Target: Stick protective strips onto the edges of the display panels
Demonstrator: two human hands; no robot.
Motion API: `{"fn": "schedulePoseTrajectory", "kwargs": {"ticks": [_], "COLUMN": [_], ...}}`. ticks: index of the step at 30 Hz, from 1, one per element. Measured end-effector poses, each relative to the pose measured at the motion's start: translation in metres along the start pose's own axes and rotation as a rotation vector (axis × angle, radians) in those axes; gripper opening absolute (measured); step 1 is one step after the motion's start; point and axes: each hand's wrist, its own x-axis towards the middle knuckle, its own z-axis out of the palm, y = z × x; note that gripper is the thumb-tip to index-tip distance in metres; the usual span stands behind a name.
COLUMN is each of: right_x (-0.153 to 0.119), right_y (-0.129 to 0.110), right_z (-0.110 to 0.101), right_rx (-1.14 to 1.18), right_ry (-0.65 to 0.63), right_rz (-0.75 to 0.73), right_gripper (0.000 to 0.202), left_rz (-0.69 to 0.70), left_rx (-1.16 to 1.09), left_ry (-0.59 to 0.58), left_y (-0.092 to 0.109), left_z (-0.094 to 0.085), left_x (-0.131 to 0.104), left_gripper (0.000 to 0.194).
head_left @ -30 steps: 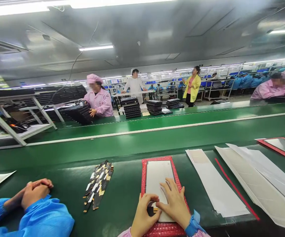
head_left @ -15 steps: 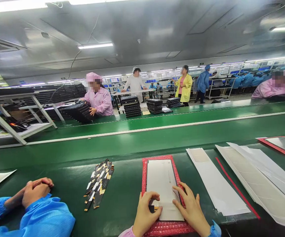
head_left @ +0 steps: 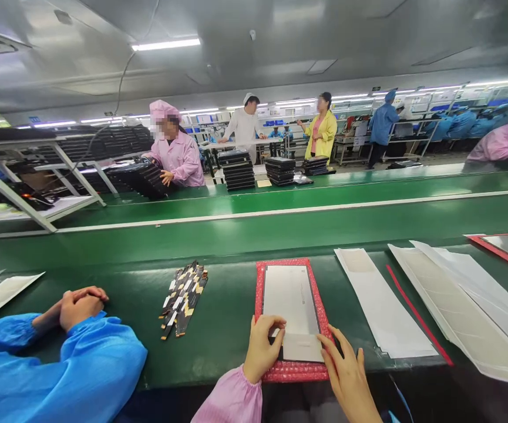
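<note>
Moved toward the near right corner of the pale panel (head_left: 289,296) laid on red bubble wrap (head_left: 295,371), the right hand (head_left: 346,370) is held fingers spread, the left hand (head_left: 263,346) curled at the left edge, any pinch unclear.

Dark green bench (head_left: 227,352) beneath red bubble wrap (head_left: 260,288), black strips (head_left: 184,301), white sheets (head_left: 388,314), red strip (head_left: 419,314).

Grey ceiling (head_left: 218,23), glowing tube light (head_left: 166,44).
</note>
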Motion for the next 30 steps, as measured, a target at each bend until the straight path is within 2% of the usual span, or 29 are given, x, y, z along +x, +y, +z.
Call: {"fn": "schedulePoseTrajectory", "kwargs": {"ticks": [5,8,10,12,17,22,24,27,30], "right_x": [-0.014,-0.010,-0.006,-0.004,-0.003,-0.002,-0.002,0.000,0.005], "right_y": [0.016,0.020,0.017,0.012,0.007,0.020,0.022,0.020,0.016], "right_z": [-0.006,-0.010,-0.013,-0.016,-0.022,-0.018,-0.014,-0.009,-0.007], "right_rx": [0.015,0.025,0.027,0.021,0.029,0.181,0.235,0.282,0.309], "right_ry": [-0.063,-0.072,-0.090,-0.128,-0.151,0.005,0.066,0.111,0.104], "right_rz": [-0.066,-0.065,-0.086,-0.128,-0.129,-0.075,-0.057,-0.028,0.013], "right_gripper": [0.043,0.050,0.051,0.047,0.039,0.031,0.028,0.026,0.027], "left_rz": [0.009,0.073,0.135,0.181,0.140,-0.048,-0.141,-0.225,-0.259], "left_rx": [-0.007,0.054,0.106,0.128,0.027,-0.042,-0.081,-0.154,-0.206], "left_ry": [-0.060,-0.163,-0.222,-0.230,-0.108,0.163,0.233,0.237,0.240], "left_y": [0.002,0.005,0.006,0.005,-0.006,-0.015,-0.017,-0.020,-0.021], "left_z": [-0.007,-0.012,-0.014,-0.014,-0.014,-0.020,-0.021,-0.021,-0.019], "left_x": [-0.002,-0.005,-0.006,-0.008,-0.015,-0.020,-0.022,-0.023,-0.022], "left_gripper": [0.024,0.040,0.037,0.029,0.020,0.024,0.029,0.032,0.032]}}
